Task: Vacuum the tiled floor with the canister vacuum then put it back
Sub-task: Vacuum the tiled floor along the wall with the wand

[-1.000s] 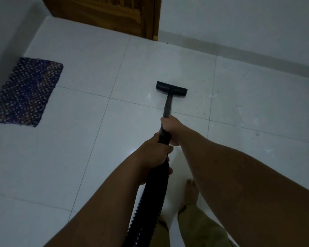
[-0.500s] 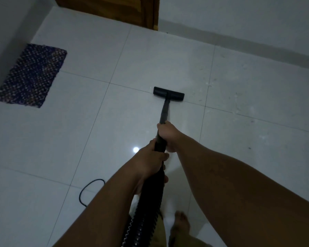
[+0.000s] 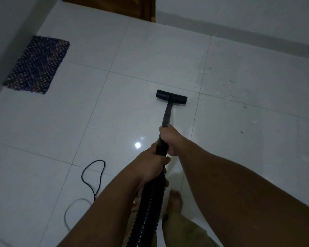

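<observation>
A black floor nozzle (image 3: 171, 97) rests flat on the white tiled floor (image 3: 114, 107), joined to a black wand (image 3: 167, 114). My right hand (image 3: 169, 138) grips the wand higher up. My left hand (image 3: 151, 168) holds the lower end where the ribbed black hose (image 3: 147, 211) begins. The hose runs down between my arms and out of the frame. The canister itself is out of view. White specks of debris (image 3: 228, 88) lie scattered on the tiles to the right of the nozzle.
A dark woven mat (image 3: 38, 65) lies by the left wall. A black power cord (image 3: 95, 177) loops on the floor at the lower left. A wooden door (image 3: 114, 6) stands at the top. My bare foot (image 3: 175, 202) is beside the hose.
The nozzle has been drawn back toward me across the tile joint while I step backward. More of the power cord now shows at the lower left.
</observation>
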